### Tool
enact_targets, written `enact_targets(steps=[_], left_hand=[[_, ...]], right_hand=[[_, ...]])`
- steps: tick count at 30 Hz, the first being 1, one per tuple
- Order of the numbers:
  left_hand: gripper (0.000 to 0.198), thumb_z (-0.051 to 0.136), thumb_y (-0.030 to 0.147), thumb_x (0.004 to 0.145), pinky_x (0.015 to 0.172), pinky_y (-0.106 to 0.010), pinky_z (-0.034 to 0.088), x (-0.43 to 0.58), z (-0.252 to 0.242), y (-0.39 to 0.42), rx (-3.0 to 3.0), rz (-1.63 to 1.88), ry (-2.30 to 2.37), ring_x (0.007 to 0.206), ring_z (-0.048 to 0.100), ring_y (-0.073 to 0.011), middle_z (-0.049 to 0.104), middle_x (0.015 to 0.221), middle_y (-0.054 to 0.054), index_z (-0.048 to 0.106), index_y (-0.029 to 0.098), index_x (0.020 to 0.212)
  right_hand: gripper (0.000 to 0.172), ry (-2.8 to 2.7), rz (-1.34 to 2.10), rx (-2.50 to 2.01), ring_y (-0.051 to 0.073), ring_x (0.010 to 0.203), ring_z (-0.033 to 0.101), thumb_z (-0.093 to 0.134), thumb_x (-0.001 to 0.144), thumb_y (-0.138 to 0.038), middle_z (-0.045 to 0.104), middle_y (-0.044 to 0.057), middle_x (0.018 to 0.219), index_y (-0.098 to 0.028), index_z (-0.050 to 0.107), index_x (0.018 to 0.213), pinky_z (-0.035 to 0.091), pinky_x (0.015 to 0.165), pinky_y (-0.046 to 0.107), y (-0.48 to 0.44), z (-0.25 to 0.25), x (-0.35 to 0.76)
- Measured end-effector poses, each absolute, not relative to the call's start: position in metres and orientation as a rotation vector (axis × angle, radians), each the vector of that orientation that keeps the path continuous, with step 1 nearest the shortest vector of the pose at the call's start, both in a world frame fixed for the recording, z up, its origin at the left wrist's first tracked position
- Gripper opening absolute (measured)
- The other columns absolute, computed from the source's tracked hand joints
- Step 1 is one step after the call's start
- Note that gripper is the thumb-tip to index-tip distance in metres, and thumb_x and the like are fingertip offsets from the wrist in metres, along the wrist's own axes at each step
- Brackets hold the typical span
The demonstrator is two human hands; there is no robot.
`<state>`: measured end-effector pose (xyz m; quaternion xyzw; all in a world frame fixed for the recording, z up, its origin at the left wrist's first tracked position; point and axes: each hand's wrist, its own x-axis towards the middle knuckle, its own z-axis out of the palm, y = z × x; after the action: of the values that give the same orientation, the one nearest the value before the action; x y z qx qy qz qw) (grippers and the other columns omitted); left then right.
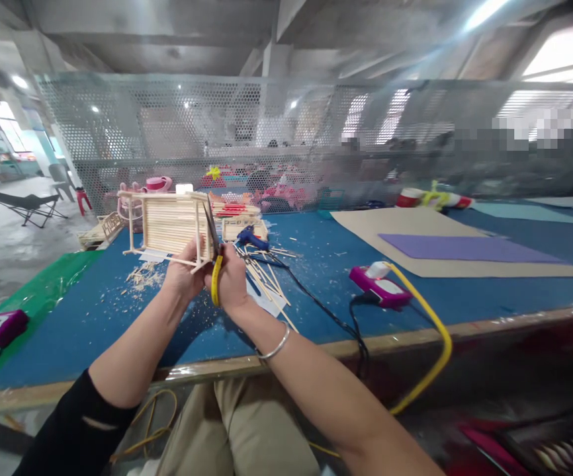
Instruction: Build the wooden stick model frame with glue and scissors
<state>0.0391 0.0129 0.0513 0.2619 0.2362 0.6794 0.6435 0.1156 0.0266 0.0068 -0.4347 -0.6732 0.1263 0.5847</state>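
Observation:
My left hand (184, 272) is closed around the lower right corner of a small frame built of pale wooden sticks (172, 225), holding it tilted above the table. In my right hand (233, 277) is a pair of scissors with yellow handles (216, 281). The dark blades point up and lie against the right side of the stick frame. Whether the blades are apart is hard to see. Just beyond my right hand, a blue glue gun (253, 238) lies among loose wooden sticks (271, 281).
Wood scraps (143, 274) litter the blue table (316, 317). A purple power strip (380, 287) with a yellow cable (440, 324) sits to the right, near beige sheet (360, 228) and purple sheet (465, 248). A perforated metal screen (167, 119) stands behind.

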Motion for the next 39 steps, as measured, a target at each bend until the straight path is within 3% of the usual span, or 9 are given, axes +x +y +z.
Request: enact_targets(steps=[5,8,12,20,23,28,32,36,39], left_hand=[[0.033,0.043,0.024,0.087,0.040,-0.016,0.044,0.039,0.049,0.018,0.534,1.512,0.552,0.038,0.053,-0.0074,0.060,0.047,-0.001,0.060,0.012,0.062],[0.026,0.047,0.022,0.086,0.043,-0.015,0.045,0.037,0.047,0.022,0.507,1.560,0.554,0.039,0.053,-0.0068,0.058,0.047,0.001,0.058,0.013,0.064],[0.019,0.055,0.027,0.082,0.045,-0.018,0.047,0.036,0.043,0.025,0.550,1.616,0.510,0.040,0.053,-0.0072,0.058,0.050,0.003,0.057,0.014,0.068],[0.020,0.064,0.032,0.072,0.046,-0.019,0.044,0.037,0.031,0.031,0.749,1.745,0.594,0.057,0.061,-0.0115,0.067,0.069,0.000,0.062,0.016,0.083],[0.025,0.068,0.028,0.065,0.059,-0.022,0.049,0.037,0.023,0.036,0.822,1.817,0.628,0.068,0.064,-0.0143,0.069,0.079,-0.001,0.064,0.016,0.087],[0.030,0.074,0.030,0.058,0.070,-0.025,0.051,0.037,0.016,0.038,0.917,1.834,0.633,0.078,0.065,-0.0175,0.070,0.084,-0.002,0.066,0.017,0.083],[0.032,0.075,0.032,0.054,0.063,-0.024,0.051,0.037,0.015,0.037,0.913,1.775,0.647,0.074,0.065,-0.0180,0.070,0.078,-0.003,0.065,0.016,0.080],[0.034,0.074,0.037,0.056,0.043,-0.019,0.041,0.037,0.011,0.036,0.963,1.677,0.741,0.053,0.058,-0.0116,0.067,0.068,-0.002,0.064,0.014,0.078],[0.034,0.072,0.041,0.058,0.038,-0.018,0.036,0.036,0.010,0.035,0.998,1.630,0.794,0.044,0.052,-0.0084,0.063,0.059,0.000,0.064,0.012,0.074]], right_hand=[[0.002,-1.466,0.476,-0.974,0.013,0.055,0.047,0.045,0.069,-0.022,0.052,-0.003,0.060,-0.021,0.046,0.070,0.036,0.053,0.024,0.040,0.002,0.115],[0.012,-1.361,0.557,-0.949,0.013,0.057,0.049,0.046,0.061,-0.017,0.052,-0.004,0.061,-0.020,0.048,0.073,0.038,0.055,0.024,0.051,0.000,0.120],[0.007,-1.292,0.626,-0.968,0.012,0.055,0.049,0.049,0.060,-0.020,0.052,-0.004,0.059,-0.019,0.048,0.067,0.039,0.055,0.025,0.057,0.004,0.129],[0.023,-1.143,1.151,-0.626,0.008,0.036,0.039,0.056,0.066,-0.039,0.045,-0.007,0.043,-0.020,0.047,0.059,0.031,0.036,0.021,0.056,0.013,0.134],[0.017,-1.070,1.346,-0.430,0.009,0.038,0.044,0.062,0.058,-0.032,0.050,-0.007,0.047,-0.019,0.053,0.067,0.036,0.037,0.021,0.056,0.017,0.135],[0.032,-0.980,1.426,-0.374,0.013,0.052,0.057,0.066,0.051,-0.022,0.062,-0.005,0.064,-0.020,0.057,0.082,0.047,0.045,0.024,0.052,0.022,0.135],[0.036,-0.965,1.424,-0.394,0.017,0.067,0.063,0.066,0.048,-0.019,0.065,-0.004,0.068,-0.019,0.060,0.083,0.052,0.053,0.027,0.051,0.023,0.133],[0.033,-0.950,1.410,-0.366,0.018,0.069,0.064,0.065,0.050,-0.019,0.066,-0.003,0.067,-0.019,0.060,0.082,0.053,0.055,0.028,0.054,0.023,0.135],[0.029,-0.957,1.389,-0.365,0.018,0.065,0.063,0.064,0.051,-0.020,0.064,-0.003,0.064,-0.019,0.059,0.080,0.051,0.053,0.028,0.058,0.022,0.138]])
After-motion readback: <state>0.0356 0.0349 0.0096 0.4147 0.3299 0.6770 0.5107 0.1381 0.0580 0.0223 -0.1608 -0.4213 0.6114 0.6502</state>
